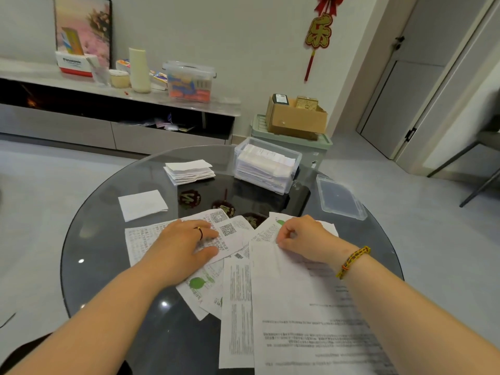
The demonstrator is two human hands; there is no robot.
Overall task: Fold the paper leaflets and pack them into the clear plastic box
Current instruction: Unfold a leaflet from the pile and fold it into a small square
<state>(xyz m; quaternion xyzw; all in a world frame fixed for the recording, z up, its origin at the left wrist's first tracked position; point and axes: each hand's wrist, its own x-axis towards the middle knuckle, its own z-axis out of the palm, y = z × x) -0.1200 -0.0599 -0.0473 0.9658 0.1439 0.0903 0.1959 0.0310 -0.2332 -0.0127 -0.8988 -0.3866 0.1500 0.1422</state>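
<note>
Leaflets w/ QR codes: left hand flat on them, right hand pinches one; Panasonic box behind.

On the tabletop: one clear plastic box, one loose lid, one stack of folded leaflets, one single folded leaflet, at least five unfolded leaflets. Two hands: left hand, right hand.

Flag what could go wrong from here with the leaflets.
The right hand pinches the large sheet, which overlaps other loose leaflets; lifting it may drag them.
The clear plastic box already looks nearly full, so the folded stack may not fit.
The lid lies near the rim of the table and could get knocked off.
</note>
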